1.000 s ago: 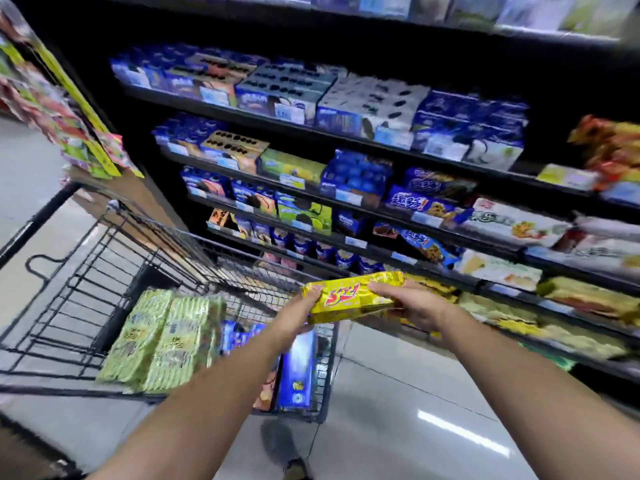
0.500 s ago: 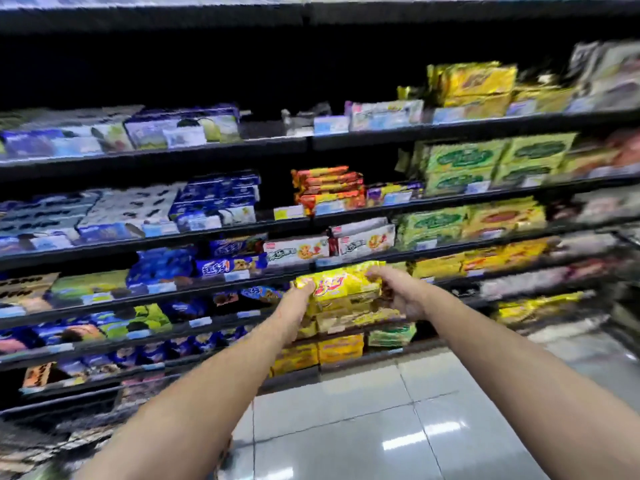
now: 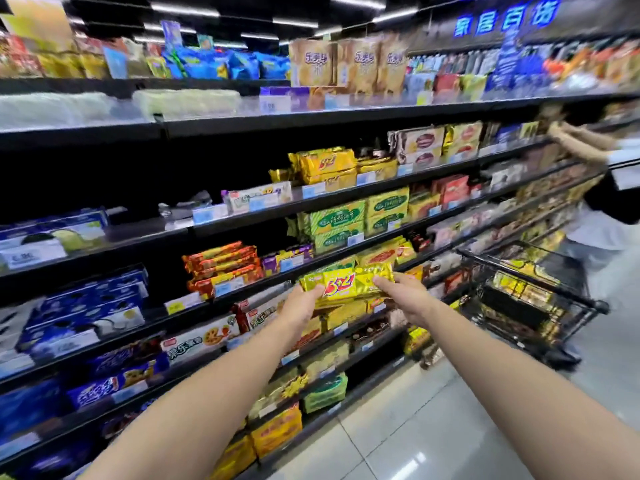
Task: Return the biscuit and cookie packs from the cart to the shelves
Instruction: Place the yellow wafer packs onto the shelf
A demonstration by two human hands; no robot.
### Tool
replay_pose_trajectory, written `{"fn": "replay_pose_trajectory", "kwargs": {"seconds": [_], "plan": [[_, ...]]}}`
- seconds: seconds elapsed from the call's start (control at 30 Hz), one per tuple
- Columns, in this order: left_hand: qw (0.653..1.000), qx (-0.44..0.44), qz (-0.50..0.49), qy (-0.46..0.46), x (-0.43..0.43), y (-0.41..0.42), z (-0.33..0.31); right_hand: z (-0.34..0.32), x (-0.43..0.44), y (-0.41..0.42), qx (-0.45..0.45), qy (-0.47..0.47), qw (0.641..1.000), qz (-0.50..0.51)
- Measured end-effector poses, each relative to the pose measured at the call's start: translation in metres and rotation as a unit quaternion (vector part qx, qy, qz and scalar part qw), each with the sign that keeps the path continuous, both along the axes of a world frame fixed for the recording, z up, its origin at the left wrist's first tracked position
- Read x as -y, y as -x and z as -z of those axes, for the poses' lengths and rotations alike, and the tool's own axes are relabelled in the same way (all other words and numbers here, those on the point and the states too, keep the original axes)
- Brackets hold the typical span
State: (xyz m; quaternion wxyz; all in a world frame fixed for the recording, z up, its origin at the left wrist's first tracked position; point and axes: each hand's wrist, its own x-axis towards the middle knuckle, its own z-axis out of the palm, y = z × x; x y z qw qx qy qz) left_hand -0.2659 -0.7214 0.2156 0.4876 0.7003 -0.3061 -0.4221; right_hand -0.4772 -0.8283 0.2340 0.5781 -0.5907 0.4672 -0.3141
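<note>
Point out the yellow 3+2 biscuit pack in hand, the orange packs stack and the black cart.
yellow 3+2 biscuit pack (image 3: 341, 285), head view, printed front.
orange packs stack (image 3: 221, 263), head view, stack's middle.
black cart (image 3: 512, 308), head view, side wall.

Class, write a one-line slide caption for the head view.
Left hand and right hand hold a yellow biscuit pack before stocked shelves.

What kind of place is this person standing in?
Most likely a supermarket biscuit aisle: long black shelves of packaged snacks with pale price tags, a black wire shopping cart, and a blue lit sign overhead.
</note>
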Motion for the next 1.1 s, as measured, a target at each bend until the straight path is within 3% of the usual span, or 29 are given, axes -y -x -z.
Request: {"fn": "replay_pose_trajectory", "kwargs": {"seconds": [0.23, 0.67, 0.9, 1.1], "plan": [[0.998, 0.039, 0.02, 0.053, 0.077, 0.039, -0.033, -0.021, 0.074, 0.037, -0.02, -0.02, 1.0, -0.003], [0.968, 0.218, -0.028, 0.123, 0.223, 0.121, -0.097, -0.079, 0.256, 0.115, -0.033, 0.146, 0.985, -0.088], [0.945, 0.295, -0.089, 0.108, 0.273, 0.127, -0.119, -0.103, 0.322, 0.106, -0.04, 0.185, 0.974, -0.126], [0.905, 0.391, -0.12, 0.118, 0.314, 0.109, -0.134, -0.115, 0.368, 0.077, -0.013, 0.227, 0.966, -0.126]]}}
